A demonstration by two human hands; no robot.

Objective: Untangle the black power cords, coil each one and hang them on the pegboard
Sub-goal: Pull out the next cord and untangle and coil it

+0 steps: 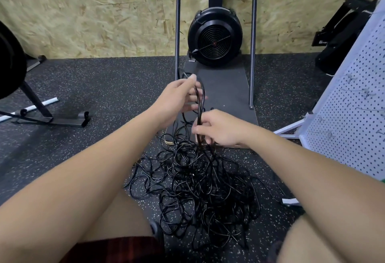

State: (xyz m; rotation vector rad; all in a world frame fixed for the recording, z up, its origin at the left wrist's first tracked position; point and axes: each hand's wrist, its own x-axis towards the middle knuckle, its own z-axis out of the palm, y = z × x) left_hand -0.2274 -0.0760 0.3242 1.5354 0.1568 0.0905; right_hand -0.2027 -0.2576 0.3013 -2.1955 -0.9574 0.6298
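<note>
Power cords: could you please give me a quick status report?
Left hand and right hand grip cord loops. Tangled pile on floor. Pegboard right, nothing hung in view.

cords (pixel 200 189): glossy black
floor (pixel 93 87): dark grey, pale speckles
wall (pixel 93 12): tan, flaked wood-chip pattern
pegboard (pixel 354 117): white, rows of dark holes
fan (pixel 215 37): black, concentric-ring grille
shorts (pixel 116 250): dark red

Cords (pixel 200 196): on the floor (pixel 93 87), in front of the fan machine (pixel 215 37).
Pegboard (pixel 350 117): on the right.
Wall (pixel 83 12): behind the fan machine.
</note>
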